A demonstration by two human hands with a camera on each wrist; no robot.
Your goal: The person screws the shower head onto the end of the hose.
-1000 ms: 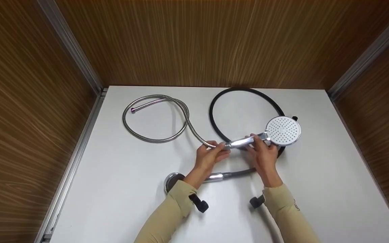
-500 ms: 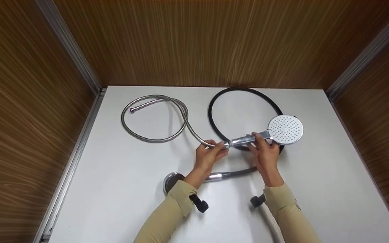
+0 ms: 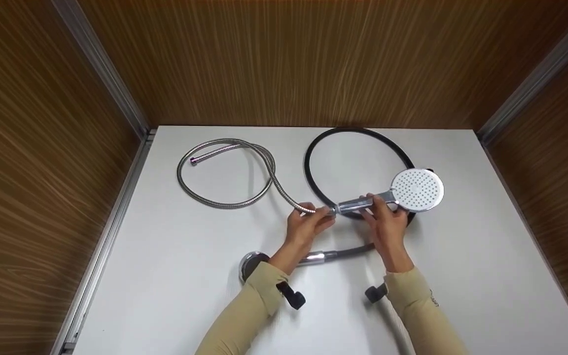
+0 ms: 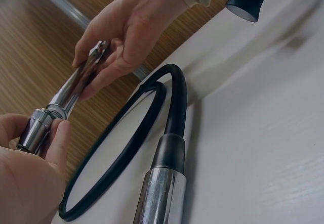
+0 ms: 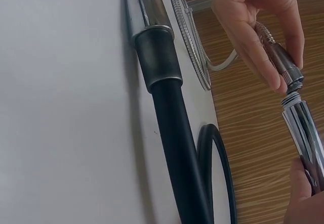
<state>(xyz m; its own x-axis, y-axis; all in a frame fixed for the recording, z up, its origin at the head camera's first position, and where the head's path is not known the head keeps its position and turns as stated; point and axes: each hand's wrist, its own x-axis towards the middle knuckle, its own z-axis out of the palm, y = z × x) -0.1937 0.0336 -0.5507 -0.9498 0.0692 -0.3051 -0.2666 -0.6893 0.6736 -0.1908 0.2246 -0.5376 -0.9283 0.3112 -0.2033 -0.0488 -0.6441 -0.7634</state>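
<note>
My left hand (image 3: 303,229) pinches the chrome end nut (image 5: 287,64) of a coiled metal shower hose (image 3: 225,205). In my right hand (image 3: 387,229) is the chrome handle (image 3: 355,204) of a hand shower, gripped near its round white spray face (image 3: 418,190), which faces up. The handle's threaded end (image 5: 291,100) points left at the nut, roughly in line with it. Between nut and thread a narrow neck shows in the right wrist view. Both parts are held above the table. Part of the nut is hidden by my left fingers.
A black hose (image 3: 308,170) lies looped behind and under my hands. Its chrome-handled shower head (image 3: 315,258) lies partly beneath my left forearm. The metal hose's other end (image 3: 194,160) rests at the back left. Wood-grain walls (image 3: 284,64) enclose the white table (image 3: 165,276).
The hand shower has shifted slightly right and turned a little. A gap opened between nut and handle half a second ago; my left hand has since brought the nut slightly closer.
</note>
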